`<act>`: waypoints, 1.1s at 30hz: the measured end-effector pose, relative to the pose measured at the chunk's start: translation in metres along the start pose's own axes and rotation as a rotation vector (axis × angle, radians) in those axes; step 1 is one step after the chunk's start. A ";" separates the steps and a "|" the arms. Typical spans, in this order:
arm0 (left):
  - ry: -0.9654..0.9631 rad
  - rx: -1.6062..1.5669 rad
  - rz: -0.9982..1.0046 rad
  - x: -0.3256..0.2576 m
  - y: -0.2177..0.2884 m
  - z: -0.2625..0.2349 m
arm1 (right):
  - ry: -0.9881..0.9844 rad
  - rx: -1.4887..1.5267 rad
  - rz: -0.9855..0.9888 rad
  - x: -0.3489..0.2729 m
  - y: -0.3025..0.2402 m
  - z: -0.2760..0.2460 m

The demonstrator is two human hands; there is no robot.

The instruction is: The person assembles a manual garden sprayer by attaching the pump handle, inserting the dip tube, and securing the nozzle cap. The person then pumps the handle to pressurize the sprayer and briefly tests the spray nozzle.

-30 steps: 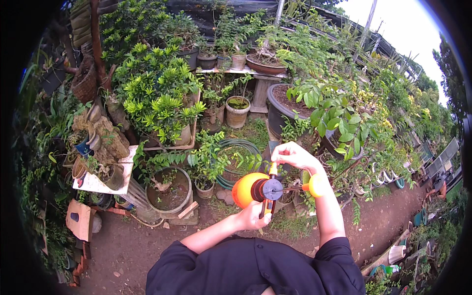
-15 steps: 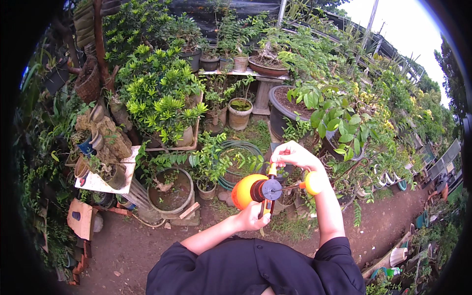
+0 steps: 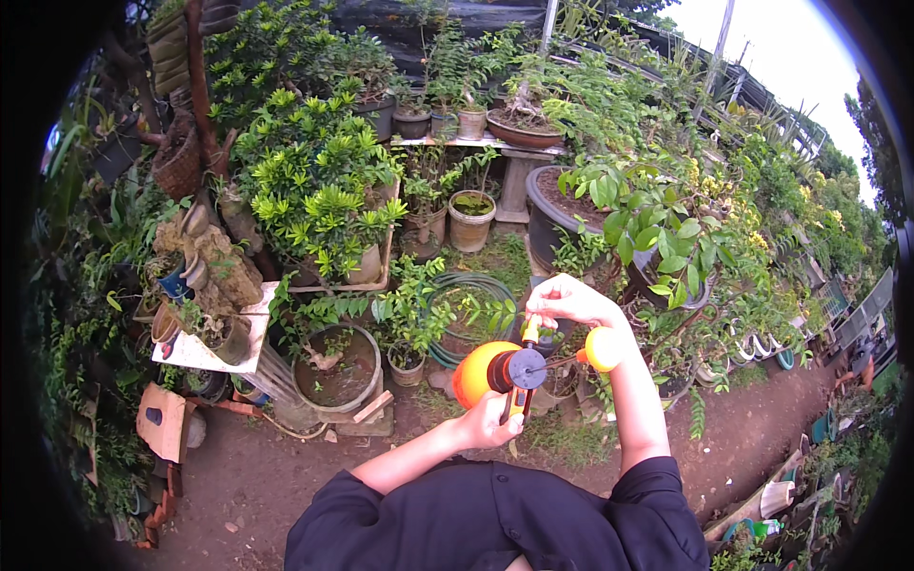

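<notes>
A pump spray bottle with an orange tank is held in front of my chest, lying on its side with the tank toward the left. Its round black top faces up toward me, and a thin rod runs right to a yellow pump knob beside my right forearm. My left hand is wrapped round the yellow-and-black grip at the near side. On the far side, the fingertips of my right hand pinch the yellow nozzle.
A coiled green hose lies beyond the sprayer among potted plants. Left of it stand a wide round pot and a white-topped stand. A large dark pot is ahead. Bare dirt path runs around me.
The view has shifted slightly, so the surroundings sit a little further right. Both hands keep their hold on the spray bottle and its nozzle.
</notes>
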State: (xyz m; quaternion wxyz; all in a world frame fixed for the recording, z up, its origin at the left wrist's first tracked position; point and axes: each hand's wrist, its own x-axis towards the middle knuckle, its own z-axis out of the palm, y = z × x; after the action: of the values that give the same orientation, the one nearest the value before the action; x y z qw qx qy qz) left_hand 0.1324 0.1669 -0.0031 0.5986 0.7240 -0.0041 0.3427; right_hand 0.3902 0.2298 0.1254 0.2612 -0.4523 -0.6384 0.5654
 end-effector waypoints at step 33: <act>0.222 -0.226 -0.373 0.024 0.019 -0.003 | 0.497 0.370 -0.066 -0.042 0.054 0.141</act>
State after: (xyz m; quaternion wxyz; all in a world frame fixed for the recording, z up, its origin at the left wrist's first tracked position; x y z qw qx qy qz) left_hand 0.1418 0.1739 0.0252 0.7256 0.5986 0.1572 0.3009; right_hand 0.3050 0.1220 0.0491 0.5052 -0.5005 -0.4556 0.5354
